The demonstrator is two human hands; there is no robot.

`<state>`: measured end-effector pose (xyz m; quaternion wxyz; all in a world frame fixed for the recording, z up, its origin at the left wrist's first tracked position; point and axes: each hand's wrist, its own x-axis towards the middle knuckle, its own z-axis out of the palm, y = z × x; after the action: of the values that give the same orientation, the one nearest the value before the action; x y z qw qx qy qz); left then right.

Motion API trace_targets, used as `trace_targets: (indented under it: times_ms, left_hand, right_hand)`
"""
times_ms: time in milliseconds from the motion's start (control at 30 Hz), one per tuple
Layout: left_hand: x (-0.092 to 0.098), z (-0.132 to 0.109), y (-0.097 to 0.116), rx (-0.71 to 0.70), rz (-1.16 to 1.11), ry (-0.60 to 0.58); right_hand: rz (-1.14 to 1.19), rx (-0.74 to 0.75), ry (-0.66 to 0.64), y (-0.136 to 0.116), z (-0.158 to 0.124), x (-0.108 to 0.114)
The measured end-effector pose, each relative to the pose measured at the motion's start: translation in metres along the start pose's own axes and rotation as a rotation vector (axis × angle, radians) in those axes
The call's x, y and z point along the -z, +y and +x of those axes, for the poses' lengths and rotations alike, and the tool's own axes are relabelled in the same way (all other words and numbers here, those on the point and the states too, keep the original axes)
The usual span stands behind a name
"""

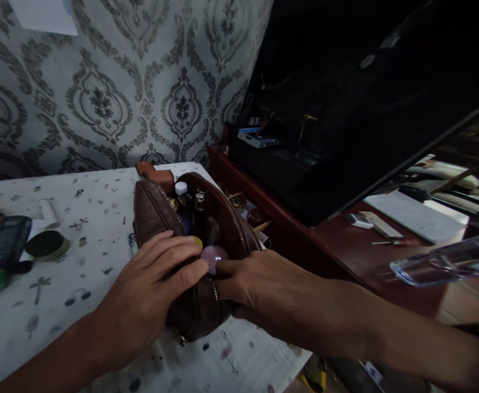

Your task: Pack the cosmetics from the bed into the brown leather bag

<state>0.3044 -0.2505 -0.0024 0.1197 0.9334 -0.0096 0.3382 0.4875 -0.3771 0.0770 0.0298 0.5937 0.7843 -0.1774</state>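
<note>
A brown leather pouch (153, 210) lies unzipped on a white patterned table (83, 191), with several small bottles (198, 210) standing inside it. My left hand (149, 289) rests on the pouch's near left side, its fingers curled over the rim. My right hand (264, 286) grips the pouch's near right edge. Between the two hands' fingertips sits a small round pale pink object (213, 257) at the pouch's mouth; whether either hand holds it I cannot tell.
At the table's left lie a dark remote-like device (4, 245), a round dark tin (46, 245) and a white tube (48, 213). To the right a red-brown desk (346, 234) carries a dark tilted screen (366, 109), papers and a clear plastic piece (448, 262).
</note>
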Motion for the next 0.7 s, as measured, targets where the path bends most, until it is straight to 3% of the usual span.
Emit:
trace_targets:
  times_ms: [300,467,600,700]
  left_hand:
    - [-0.002,-0.004,-0.003,-0.007,-0.040,0.006]
    - [0.001,-0.005,-0.004,-0.026,-0.087,0.020]
    - [-0.002,-0.006,-0.004,-0.022,-0.100,0.051]
    - [-0.005,-0.007,-0.003,-0.016,-0.081,0.073]
  right_hand:
    - [-0.183,-0.079,-0.185,-0.018,0.015,0.018]
    - [0.034,-0.071,-0.047,-0.005,0.006,0.028]
    - [0.144,-0.220,0.083,0.000,0.007,0.040]
    - [0.065,-0.324,0.042,-0.009,0.019,0.043]
